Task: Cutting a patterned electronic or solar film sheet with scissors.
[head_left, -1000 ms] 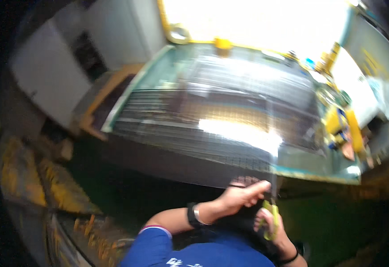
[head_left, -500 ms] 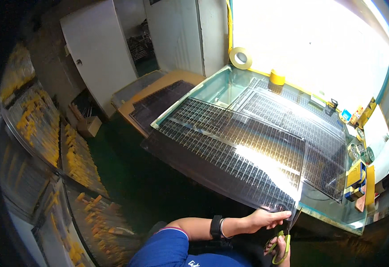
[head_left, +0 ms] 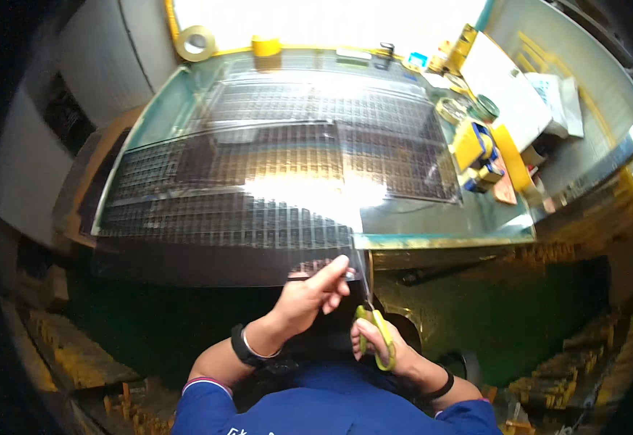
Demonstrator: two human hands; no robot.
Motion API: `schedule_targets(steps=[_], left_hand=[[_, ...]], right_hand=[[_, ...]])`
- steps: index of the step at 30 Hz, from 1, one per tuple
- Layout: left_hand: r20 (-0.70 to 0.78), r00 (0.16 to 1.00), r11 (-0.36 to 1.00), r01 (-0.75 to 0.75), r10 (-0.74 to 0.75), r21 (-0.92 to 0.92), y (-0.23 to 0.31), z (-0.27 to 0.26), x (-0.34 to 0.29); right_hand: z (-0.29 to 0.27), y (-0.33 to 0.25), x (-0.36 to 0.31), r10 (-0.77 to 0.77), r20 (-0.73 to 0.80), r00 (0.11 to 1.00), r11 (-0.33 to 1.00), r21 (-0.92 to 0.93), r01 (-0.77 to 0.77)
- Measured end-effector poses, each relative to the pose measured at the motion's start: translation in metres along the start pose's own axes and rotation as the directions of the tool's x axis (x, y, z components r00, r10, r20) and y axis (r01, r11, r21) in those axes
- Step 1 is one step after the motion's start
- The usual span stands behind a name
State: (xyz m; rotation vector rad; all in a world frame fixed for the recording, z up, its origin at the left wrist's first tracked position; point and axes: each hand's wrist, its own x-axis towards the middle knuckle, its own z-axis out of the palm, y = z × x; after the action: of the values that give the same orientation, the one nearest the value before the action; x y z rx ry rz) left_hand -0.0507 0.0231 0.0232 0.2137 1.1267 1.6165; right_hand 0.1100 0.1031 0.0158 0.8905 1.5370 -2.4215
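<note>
A large dark film sheet (head_left: 186,262) with a printed grid overhangs the near edge of the glass-topped table (head_left: 410,241). My left hand (head_left: 303,299) is closed at the sheet's near right corner, thumb on top and fingers curled below. Just to its right, scissors (head_left: 384,341) with yellow-green handles are held in my right hand (head_left: 397,354). The blades point away from me, alongside the sheet's right edge. Whether they touch the film is too blurred to tell. Under it, another gridded sheet (head_left: 403,163) lies on the glass.
A bright panel (head_left: 331,22) stands behind the table. Along the back are a tape roll (head_left: 195,43) and a yellow roll (head_left: 265,46). A yellow and blue tape dispenser (head_left: 476,148) and several tape rolls sit at the right. Racks (head_left: 77,348) stand on the green floor (head_left: 505,304).
My view has swung right, so the table now lies straight ahead. My left hand still grips the sheet's corner, and the scissors stay in my right hand.
</note>
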Motion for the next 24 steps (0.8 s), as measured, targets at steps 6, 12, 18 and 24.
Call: schedule_targets(steps=[6, 12, 18, 24], left_hand=[[0.027, 0.999, 0.995, -0.020, 0.017, 0.096, -0.004, 0.005, 0.003], [0.015, 1.000, 0.996, 0.000, -0.001, 0.087, -0.006, 0.002, -0.001], [0.030, 0.999, 0.996, 0.016, -0.019, 0.088, -0.004, 0.003, -0.002], [0.034, 0.999, 0.996, -0.001, -0.002, 0.093, -0.005, 0.009, 0.000]], right_hand=[[-0.005, 0.000, -0.005, -0.021, -0.014, 1.000, 0.999, -0.037, 0.020], [-0.001, -0.006, -0.003, -0.055, 0.010, 0.998, 0.998, -0.043, 0.055], [0.001, -0.009, -0.003, -0.070, -0.003, 0.998, 0.996, -0.064, 0.069], [-0.001, -0.006, -0.005, -0.095, -0.036, 0.995, 0.993, -0.071, 0.092]])
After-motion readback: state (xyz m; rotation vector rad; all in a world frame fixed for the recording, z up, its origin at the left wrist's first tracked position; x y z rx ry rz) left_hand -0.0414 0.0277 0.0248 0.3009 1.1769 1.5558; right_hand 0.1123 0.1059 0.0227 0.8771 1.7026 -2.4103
